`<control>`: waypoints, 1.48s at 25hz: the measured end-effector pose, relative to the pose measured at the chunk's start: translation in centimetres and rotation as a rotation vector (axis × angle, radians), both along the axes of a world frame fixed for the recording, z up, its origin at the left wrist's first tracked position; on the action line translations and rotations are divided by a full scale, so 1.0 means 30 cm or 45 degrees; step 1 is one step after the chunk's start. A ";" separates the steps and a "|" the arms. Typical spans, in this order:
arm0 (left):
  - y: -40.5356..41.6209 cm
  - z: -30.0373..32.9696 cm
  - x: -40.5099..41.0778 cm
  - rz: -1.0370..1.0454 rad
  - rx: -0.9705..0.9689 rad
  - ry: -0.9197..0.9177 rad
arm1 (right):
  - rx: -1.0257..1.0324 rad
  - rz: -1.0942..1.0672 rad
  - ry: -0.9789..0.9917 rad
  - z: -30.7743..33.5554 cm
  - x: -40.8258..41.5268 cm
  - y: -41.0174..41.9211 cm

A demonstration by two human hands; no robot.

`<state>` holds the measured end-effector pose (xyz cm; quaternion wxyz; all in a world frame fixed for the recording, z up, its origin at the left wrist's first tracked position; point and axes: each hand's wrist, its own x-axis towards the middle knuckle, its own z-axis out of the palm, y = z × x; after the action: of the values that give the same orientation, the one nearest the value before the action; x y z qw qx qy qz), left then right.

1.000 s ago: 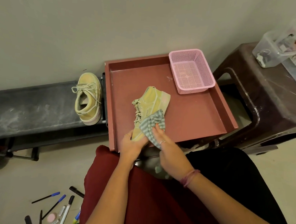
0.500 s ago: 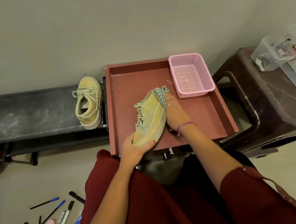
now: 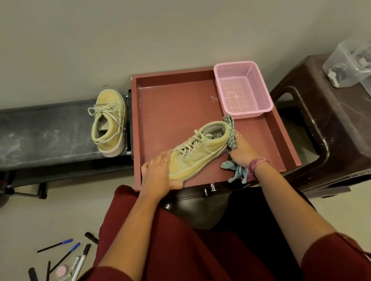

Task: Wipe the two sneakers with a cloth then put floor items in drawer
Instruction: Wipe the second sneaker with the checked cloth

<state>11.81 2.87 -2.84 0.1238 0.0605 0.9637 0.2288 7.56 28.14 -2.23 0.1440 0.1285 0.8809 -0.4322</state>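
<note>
Nearby, pink basket (image 3: 243, 89) behind sneaker (image 3: 198, 151), left fingers (image 3: 156, 173) gripping toe, right fingers (image 3: 242, 147) clutching cloth (image 3: 231, 132).

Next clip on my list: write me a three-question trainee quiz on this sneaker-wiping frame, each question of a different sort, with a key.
1. True or false: the yellow-green lace-up sneaker in the red-brown wooden drawer lies inside the pink plastic mesh basket.
2. Which hand holds the blue-green checked cloth? A left hand B right hand C neither
3. Fill in: the second yellow-green sneaker rests on the dark ____ left of the red-brown wooden drawer.

Key
1. False: it lies on the drawer floor, in front of the basket.
2. B, against the heel; the left hand grips the toe.
3. bench
</note>
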 end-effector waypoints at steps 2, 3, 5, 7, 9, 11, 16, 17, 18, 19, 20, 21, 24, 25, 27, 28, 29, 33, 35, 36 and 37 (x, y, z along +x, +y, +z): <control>-0.012 0.005 -0.035 -0.065 -0.116 -0.030 | -0.067 -0.088 0.011 -0.025 0.055 0.010; -0.004 0.016 -0.041 -0.090 -0.177 -0.039 | -0.091 -0.139 0.010 -0.030 0.085 0.012; 0.048 0.048 -0.033 -0.144 -0.221 0.014 | -0.155 -0.226 0.028 -0.040 0.138 0.011; 0.135 0.079 -0.001 -0.278 -0.143 0.116 | -0.210 -0.276 0.047 -0.051 0.173 0.009; 0.231 0.089 0.017 -0.427 -0.126 0.170 | -0.279 -0.318 0.071 -0.056 0.186 0.015; 0.315 0.096 -0.004 -0.398 -0.145 0.119 | -0.385 -0.357 0.081 -0.051 0.200 0.023; 0.415 0.093 -0.032 -0.125 -0.013 0.011 | -0.426 -0.294 0.057 -0.051 0.233 0.024; 0.405 0.085 -0.029 -0.125 0.046 0.017 | -0.384 -0.244 0.041 -0.044 0.229 0.030; 0.390 0.080 -0.025 -0.128 0.122 0.025 | -0.352 -0.198 0.018 -0.034 0.223 0.037; 0.374 0.076 -0.022 -0.129 0.204 0.029 | -0.338 -0.158 -0.001 -0.022 0.217 0.042; 0.360 0.073 -0.019 -0.124 0.277 0.041 | -0.335 -0.137 -0.015 -0.005 0.214 0.041; 0.347 0.074 -0.015 -0.116 0.329 0.052 | -0.330 -0.128 -0.004 0.008 0.215 0.033; 0.322 0.086 -0.020 -0.090 0.435 0.054 | -0.277 -0.119 0.151 0.055 0.231 -0.029; 0.315 0.099 -0.023 -0.094 0.468 0.041 | -0.211 -0.107 0.208 0.077 0.242 -0.051; 0.305 0.135 -0.028 -0.114 0.574 0.020 | -0.056 -0.072 0.321 0.130 0.267 -0.071; 0.300 0.153 -0.027 -0.122 0.645 -0.003 | 0.026 -0.052 0.391 0.151 0.283 -0.071; 0.295 0.173 -0.020 -0.130 0.718 -0.037 | 0.129 -0.020 0.459 0.167 0.298 -0.068; 0.289 0.224 0.018 -0.137 0.886 -0.114 | 0.216 0.000 0.447 0.189 0.323 -0.005; 0.279 0.236 0.037 -0.116 0.928 -0.118 | -0.013 -0.021 0.411 0.214 0.339 0.002; 0.271 0.241 0.042 -0.095 0.967 -0.124 | -0.133 -0.046 0.381 0.232 0.348 0.010; 0.260 0.245 0.042 -0.072 1.020 -0.140 | -0.274 -0.071 0.325 0.257 0.359 0.017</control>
<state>13.07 10.65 4.50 0.1481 0.1182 0.7881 0.5856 18.34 28.65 5.48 0.0319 0.0806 0.8367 -0.5408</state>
